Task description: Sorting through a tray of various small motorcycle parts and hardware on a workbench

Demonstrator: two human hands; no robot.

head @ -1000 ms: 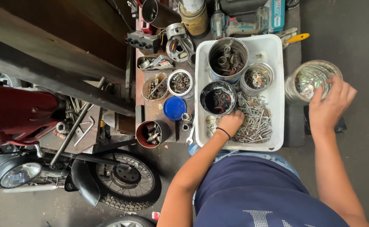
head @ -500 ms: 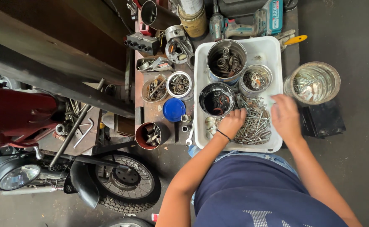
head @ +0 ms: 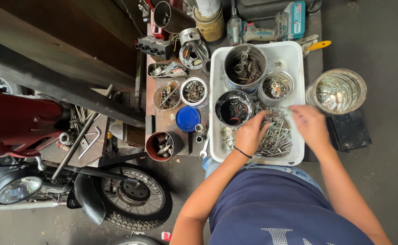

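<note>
Head view, looking straight down. Both hands working in the white tray, over the loose heap of bolts lying at its near right. Left hand resting on the heap's left edge, fingers curled down into the metal, seemingly pinching something small, though too hidden to tell what. Right hand hovering at the heap's right side, fingers loosely bent and drawn together; impossible to tell whether gripping a bolt.

Judging the sorting as partly done: tins already holding parts of a kind. Far in the tray, a tall tin of springs; right of it a small tin of washers; nearer, a dark tin with rings inside. Outside the tray, far right on the floor, a shiny tin holding screws. Much remaining, seemingly: the heap covering a good part of the tray floor.

Left of the tray, more small tins on a rusty bench, plus a blue lid. Farther left, a motorbike wheel and headlamp. A drill lying beyond the tray.
</note>
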